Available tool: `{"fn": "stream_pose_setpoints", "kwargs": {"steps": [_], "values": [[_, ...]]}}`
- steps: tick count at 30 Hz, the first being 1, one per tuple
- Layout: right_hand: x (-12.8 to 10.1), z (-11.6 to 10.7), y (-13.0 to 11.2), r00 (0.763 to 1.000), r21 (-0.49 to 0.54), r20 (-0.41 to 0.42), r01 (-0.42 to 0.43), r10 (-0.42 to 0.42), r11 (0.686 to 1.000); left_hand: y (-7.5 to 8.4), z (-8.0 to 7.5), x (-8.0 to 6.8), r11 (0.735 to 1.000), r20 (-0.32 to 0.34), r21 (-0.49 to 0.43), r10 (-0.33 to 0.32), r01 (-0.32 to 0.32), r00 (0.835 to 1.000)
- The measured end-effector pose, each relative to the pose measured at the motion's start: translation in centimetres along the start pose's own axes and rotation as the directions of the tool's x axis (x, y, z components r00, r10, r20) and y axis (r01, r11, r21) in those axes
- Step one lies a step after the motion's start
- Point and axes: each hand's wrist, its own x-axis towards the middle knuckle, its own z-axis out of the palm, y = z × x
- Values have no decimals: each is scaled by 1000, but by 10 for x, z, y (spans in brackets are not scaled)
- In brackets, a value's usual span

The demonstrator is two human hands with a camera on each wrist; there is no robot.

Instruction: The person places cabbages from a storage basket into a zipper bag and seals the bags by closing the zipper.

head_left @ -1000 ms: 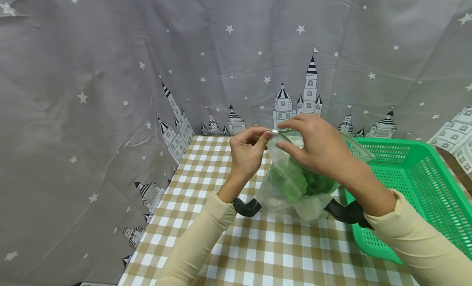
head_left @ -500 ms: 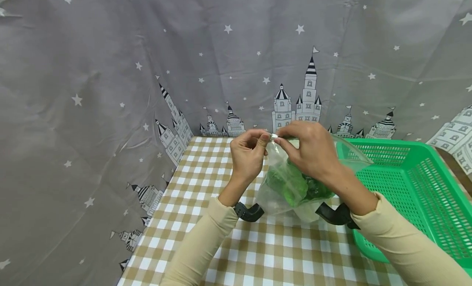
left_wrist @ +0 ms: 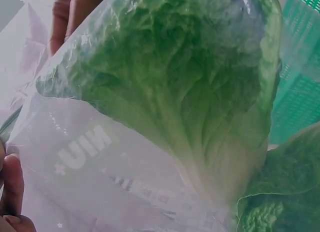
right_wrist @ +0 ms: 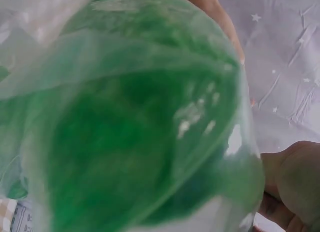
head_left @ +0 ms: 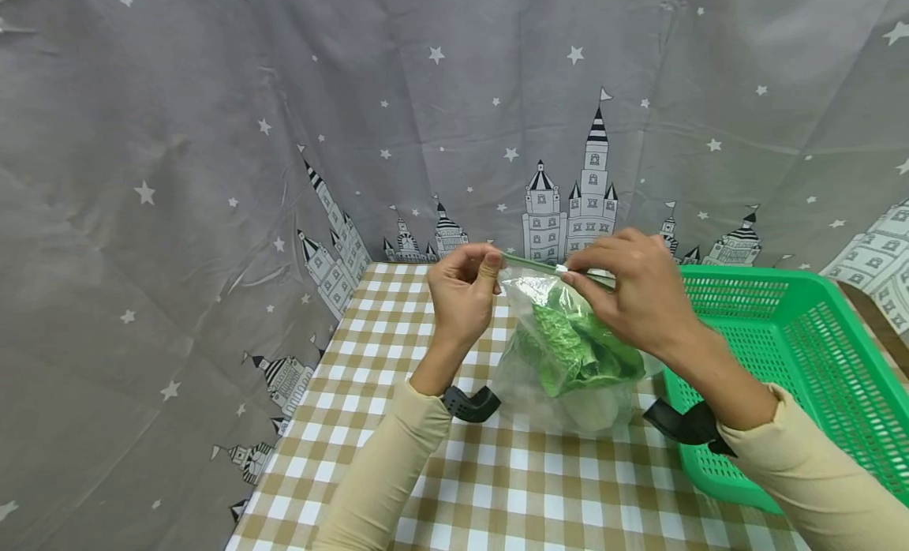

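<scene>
Pinching the bag [head_left: 568,361] top, our left hand [head_left: 460,297] anchors while our right hand [head_left: 634,290] has slid rightward, closing more of the seal over the lettuce [head_left: 578,350].

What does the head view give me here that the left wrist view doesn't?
Only the head view shows both hands at the top edge of the clear bag: the left hand pinches its left end, the right hand pinches further along. It also shows the checkered tablecloth beneath, the green basket to the right and the star-and-castle curtain.

Only the left wrist view shows the lettuce close up, its pale rib and crinkled leaves, and faint white print on the bag.

Both show the bag with lettuce inside and part of the basket.
</scene>
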Motion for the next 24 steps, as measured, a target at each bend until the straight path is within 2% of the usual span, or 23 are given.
{"fn": "stream_pose_setpoints", "kwargs": {"steps": [5,9,15,20,24], "values": [[-9,-9,4,1000,-6,-27,2,-2,1000,-1,-3,0,1000,-12,-7,-3,3,1000],[-19,-17,11,999,-14,-47,9,-10,1000,-3,-11,0,1000,-53,-7,-13,13,999],[-32,-21,22,1000,40,-26,6,-5,999,-6,-19,-4,995,-80,-64,-85,80,993],[-39,-12,23,996,137,23,-89,86,987,-8,-17,-8,988,-100,-108,-122,112,987],[-45,-7,23,980,190,85,-193,180,963,-10,-17,-10,984,-117,-124,-141,127,983]]}}
